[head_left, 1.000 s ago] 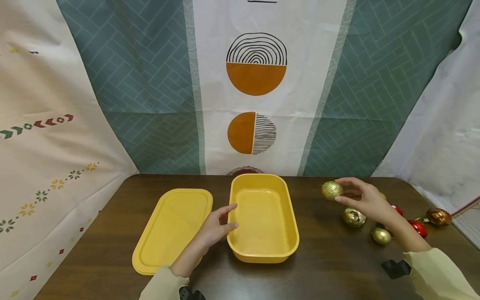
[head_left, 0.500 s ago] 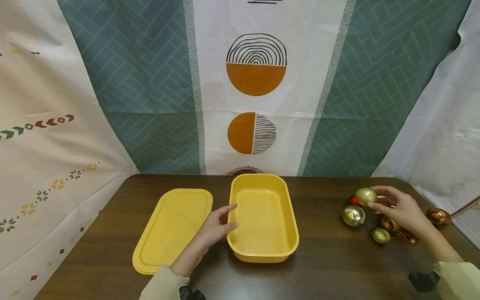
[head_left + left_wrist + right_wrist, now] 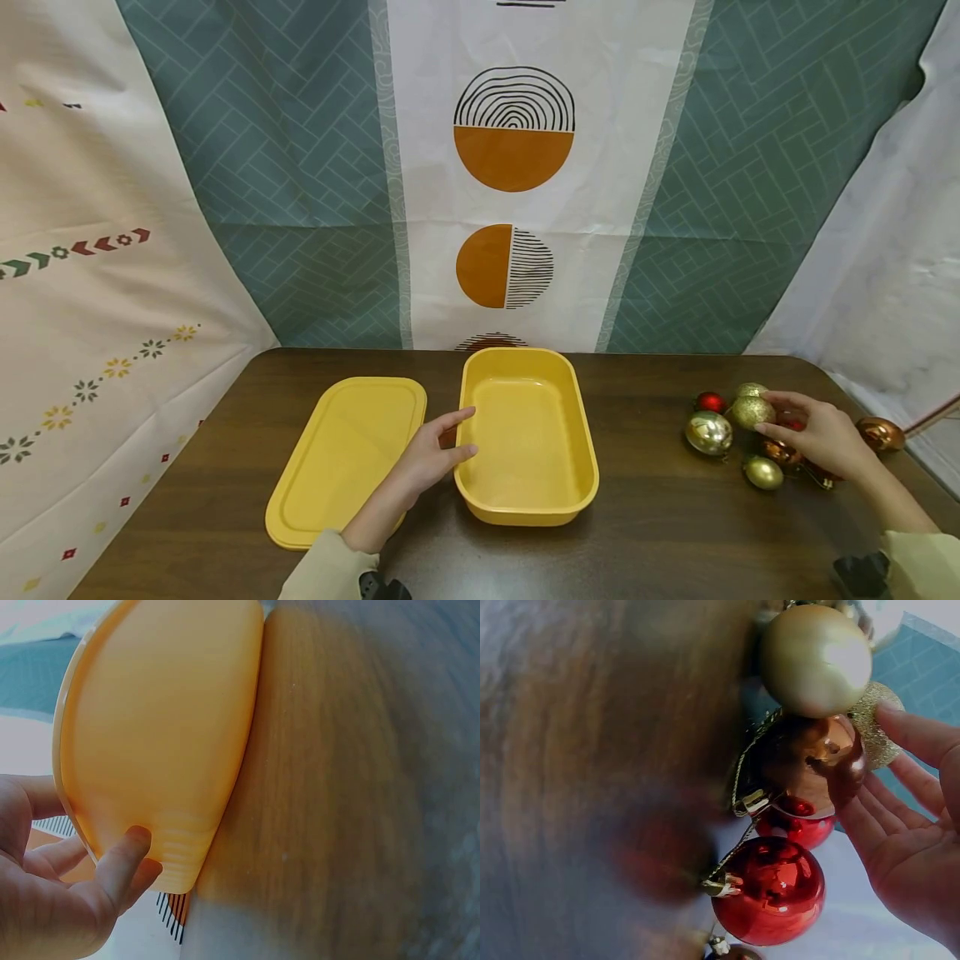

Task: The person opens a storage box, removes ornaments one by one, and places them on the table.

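My left hand (image 3: 429, 454) grips the left rim of a yellow rectangular container (image 3: 528, 508). In the left wrist view, fingertips (image 3: 136, 838) lie against the container's outer wall, while other digits reach behind its rim. My right hand (image 3: 813, 429) holds a gold glitter Christmas ball (image 3: 752, 412) by thumb and fingertips, in among the other ornaments. Close around it are a shiny gold ball (image 3: 708, 432), a red ball (image 3: 710, 402), a copper ball (image 3: 780, 452) and a matte gold ball (image 3: 762, 472). In the right wrist view, the glitter ball is partly hidden behind nearer ornaments.
A flat yellow lid (image 3: 345, 458) lies left of the container on the dark wooden table (image 3: 660, 542). Another copper ball (image 3: 881, 434) sits at the right, near the table edge. Patterned cloths (image 3: 510, 208) hang behind and at both sides.
My right hand has carried the glitter ball right and down to the ornaments, uncovering the red ball and others. The left hand and the container stay in place.
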### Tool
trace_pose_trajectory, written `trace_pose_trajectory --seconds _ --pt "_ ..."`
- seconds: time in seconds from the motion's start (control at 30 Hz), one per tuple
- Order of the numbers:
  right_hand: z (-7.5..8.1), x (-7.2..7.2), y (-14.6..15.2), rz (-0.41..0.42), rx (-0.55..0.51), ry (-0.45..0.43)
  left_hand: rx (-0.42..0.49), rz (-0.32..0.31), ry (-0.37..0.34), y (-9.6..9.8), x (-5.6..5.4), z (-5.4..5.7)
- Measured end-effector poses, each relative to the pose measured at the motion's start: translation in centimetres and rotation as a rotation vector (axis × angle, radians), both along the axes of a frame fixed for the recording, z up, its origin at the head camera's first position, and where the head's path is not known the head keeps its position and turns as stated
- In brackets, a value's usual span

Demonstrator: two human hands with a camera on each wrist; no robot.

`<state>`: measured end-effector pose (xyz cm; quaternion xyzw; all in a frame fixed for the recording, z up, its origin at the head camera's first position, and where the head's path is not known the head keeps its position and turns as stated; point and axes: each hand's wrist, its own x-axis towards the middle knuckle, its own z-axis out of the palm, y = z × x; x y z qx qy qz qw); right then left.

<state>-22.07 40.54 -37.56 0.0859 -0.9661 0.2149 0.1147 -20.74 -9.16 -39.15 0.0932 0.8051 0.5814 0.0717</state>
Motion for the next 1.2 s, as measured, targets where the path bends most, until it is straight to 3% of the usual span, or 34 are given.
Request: trace_pose_trajectory --seconds 0.57,1.2 --pt "-0.6 -1.0 -0.1 0.081 0.124 -0.037 -0.009 0.026 -0.021 0.2 -0.2 -0.4" --pt "-0.6 -1.0 -0.3 0.084 0.128 -0.062 -0.027 0.045 -0.047 0.1 0.0 -0.4"
